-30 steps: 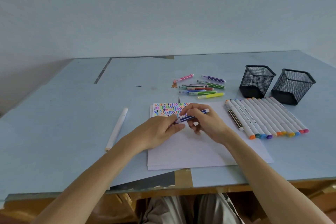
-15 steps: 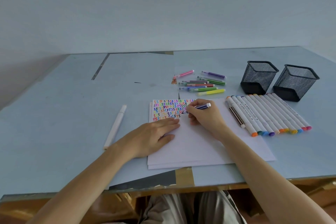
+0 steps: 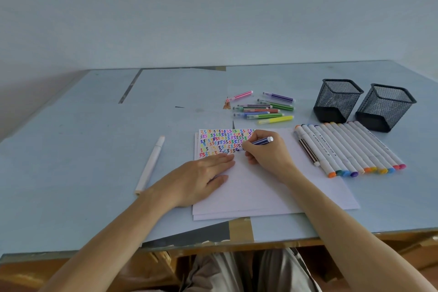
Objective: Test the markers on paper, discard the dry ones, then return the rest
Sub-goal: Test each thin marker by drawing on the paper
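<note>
My right hand [image 3: 266,154] grips a dark blue striped marker [image 3: 262,141], its tip on the white paper [image 3: 260,197] at the edge of a block of coloured squiggles [image 3: 222,141]. My left hand [image 3: 201,178] lies flat on the paper's left side, fingers together, holding nothing. A loose pile of thin coloured markers [image 3: 263,109] lies beyond the paper. A row of thick white markers with coloured ends [image 3: 350,147] lies to the right, with a thin brown marker [image 3: 308,152] beside it.
Two black mesh pen cups [image 3: 336,99] [image 3: 384,106] stand at the back right. A single white marker [image 3: 150,165] lies left of the paper. The table's front edge [image 3: 213,244] runs just below the paper, with my lap under it.
Both hands held the blue marker a second ago. The left hand has let go and settled flat on the paper. The right hand turned the marker and brought its tip down to the sheet.
</note>
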